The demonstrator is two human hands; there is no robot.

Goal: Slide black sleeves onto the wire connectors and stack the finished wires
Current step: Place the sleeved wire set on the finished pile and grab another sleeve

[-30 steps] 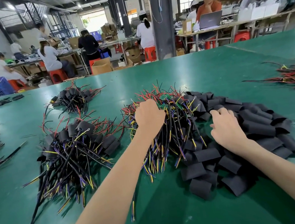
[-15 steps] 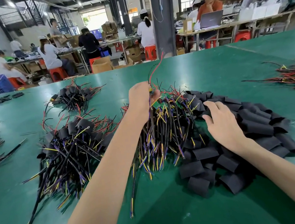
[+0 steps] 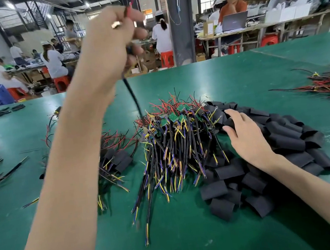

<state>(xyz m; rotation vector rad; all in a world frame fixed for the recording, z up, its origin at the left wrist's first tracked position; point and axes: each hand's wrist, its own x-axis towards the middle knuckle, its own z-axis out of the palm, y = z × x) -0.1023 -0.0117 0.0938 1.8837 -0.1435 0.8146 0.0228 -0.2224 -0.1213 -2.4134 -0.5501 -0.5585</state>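
One wire [image 3: 133, 96] hangs from the left hand [image 3: 111, 46], raised at upper centre of frame, fingers pinched on its red leads; its black cable drops to the wire pile [image 3: 174, 144] at centre. Right hand [image 3: 246, 135], fingers spread and holding nothing, rests on the sleeves [image 3: 286, 141] at right of the pile. Finished wires [image 3: 114, 162] lie left, behind the forearm.

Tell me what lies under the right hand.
The right hand rests on the pile of black sleeves, beside the unsleeved wires. Whether its fingers pinch a sleeve is hidden by the hand itself; the green table under the pile is covered.
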